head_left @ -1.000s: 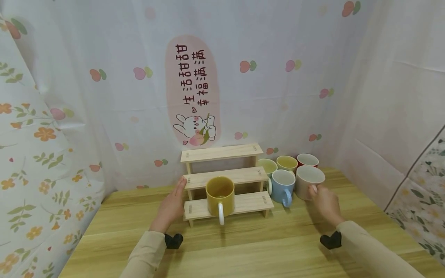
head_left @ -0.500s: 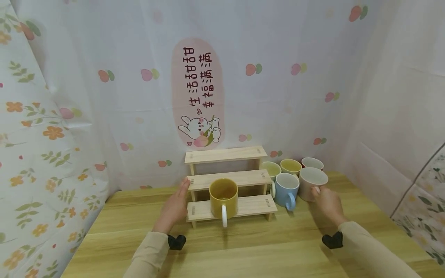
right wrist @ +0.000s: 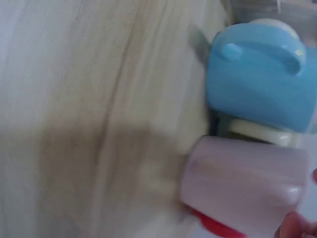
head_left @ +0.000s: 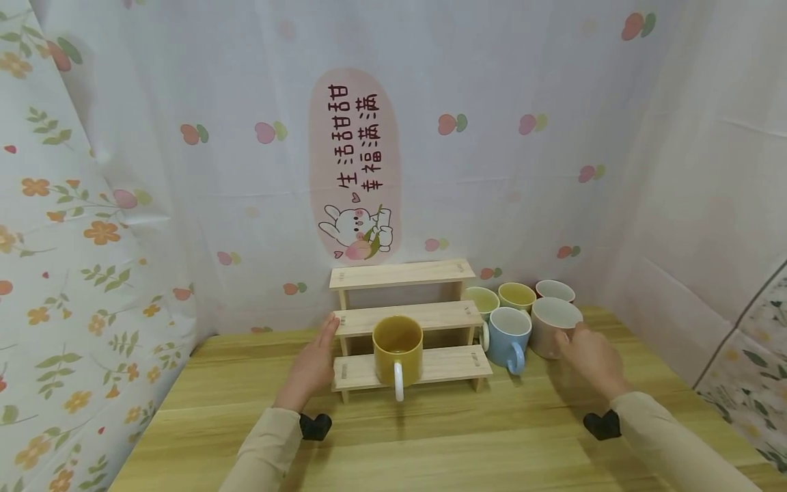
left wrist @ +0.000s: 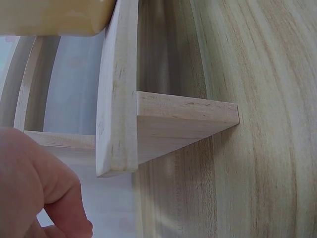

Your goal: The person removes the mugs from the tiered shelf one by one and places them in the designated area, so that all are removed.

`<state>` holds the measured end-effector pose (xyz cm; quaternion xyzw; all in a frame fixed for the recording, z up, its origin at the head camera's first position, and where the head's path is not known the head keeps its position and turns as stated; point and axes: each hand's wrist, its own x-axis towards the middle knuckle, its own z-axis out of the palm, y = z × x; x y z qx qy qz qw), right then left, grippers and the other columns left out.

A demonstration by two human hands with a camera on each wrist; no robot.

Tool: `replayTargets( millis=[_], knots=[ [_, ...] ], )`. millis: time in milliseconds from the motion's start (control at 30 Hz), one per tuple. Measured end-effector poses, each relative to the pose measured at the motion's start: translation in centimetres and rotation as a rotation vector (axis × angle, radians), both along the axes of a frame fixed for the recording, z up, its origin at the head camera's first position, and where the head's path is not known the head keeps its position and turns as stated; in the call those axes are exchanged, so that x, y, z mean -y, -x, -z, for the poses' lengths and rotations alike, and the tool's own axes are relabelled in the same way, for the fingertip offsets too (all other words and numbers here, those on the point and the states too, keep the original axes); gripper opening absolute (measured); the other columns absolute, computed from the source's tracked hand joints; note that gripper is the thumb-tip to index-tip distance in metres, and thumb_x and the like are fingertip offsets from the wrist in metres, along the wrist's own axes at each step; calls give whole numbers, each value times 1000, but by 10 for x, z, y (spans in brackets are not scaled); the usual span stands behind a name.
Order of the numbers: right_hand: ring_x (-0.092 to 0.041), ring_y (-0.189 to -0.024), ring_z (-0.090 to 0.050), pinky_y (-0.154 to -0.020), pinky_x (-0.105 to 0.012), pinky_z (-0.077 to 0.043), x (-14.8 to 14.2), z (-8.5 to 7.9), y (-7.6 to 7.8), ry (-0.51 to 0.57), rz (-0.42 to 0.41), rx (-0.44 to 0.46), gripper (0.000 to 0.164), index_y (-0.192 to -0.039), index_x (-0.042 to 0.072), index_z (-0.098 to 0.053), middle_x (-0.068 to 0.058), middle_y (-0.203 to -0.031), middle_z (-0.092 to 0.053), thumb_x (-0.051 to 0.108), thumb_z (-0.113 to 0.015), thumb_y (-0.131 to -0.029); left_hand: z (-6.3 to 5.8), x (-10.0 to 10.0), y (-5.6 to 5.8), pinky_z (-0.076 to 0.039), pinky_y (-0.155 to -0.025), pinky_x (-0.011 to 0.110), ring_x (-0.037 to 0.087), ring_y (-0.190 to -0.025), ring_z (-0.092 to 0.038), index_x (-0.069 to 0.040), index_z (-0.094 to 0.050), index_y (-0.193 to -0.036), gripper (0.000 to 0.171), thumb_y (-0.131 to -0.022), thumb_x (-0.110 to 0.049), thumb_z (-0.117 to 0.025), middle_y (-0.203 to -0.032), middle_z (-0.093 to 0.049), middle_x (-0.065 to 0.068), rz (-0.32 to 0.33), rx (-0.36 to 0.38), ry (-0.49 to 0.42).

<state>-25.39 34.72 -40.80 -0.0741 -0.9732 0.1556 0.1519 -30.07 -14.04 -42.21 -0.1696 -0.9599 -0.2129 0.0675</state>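
A light wooden three-step rack [head_left: 369, 372] stands on the table, and a mustard-yellow mug [head_left: 397, 348] sits upright on its lowest step, white handle toward me. My left hand [head_left: 310, 362] touches the left end of the middle step with fairly straight fingers. In the left wrist view its fingers [left wrist: 72, 210] show beside the rack's end. Right of the rack, my right hand [head_left: 591, 359] is at the front of a pale pink mug [head_left: 549, 331]. Its thumb and a fingertip appear apart near that mug's rim in the right wrist view; no handle shows there.
Beside the pink mug stands a light blue mug [head_left: 507, 338]. Behind them are a pale green mug [head_left: 481, 301], a yellow mug [head_left: 516, 296] and a red mug with a white inside [head_left: 555, 292]. A printed curtain [head_left: 246, 225] hangs right behind the rack.
My right hand has shifted slightly right, off its earlier pinch at the pink mug's front. The mugs and left hand keep their places; the view has turned a little left.
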Motion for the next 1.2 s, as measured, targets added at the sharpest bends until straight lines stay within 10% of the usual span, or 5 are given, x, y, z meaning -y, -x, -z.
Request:
replayTargets(
  millis=[533, 1200],
  knots=[
    [-19, -52, -43, -45, -31, -31, 53, -55, -13, -36, -113, 140, 36, -62, 11, -49, -1, -57, -45, 30, -43, -92, -3, 1, -1, -28, -48, 25, 14, -52, -35, -5, -20, -152, 83, -78, 20, -48, -160, -17, 12, 19, -21, -20],
    [-12, -40, -35, -37, -25, -23, 137, -46, -21, -189, -225, -124, 42, -55, 16, -43, 6, -46, -34, 34, -64, -86, -3, 0, -2, -31, -51, 26, 16, -56, -38, -4, -19, -152, 83, -78, 21, -48, -160, -15, 14, 31, -2, -27]
  ],
)
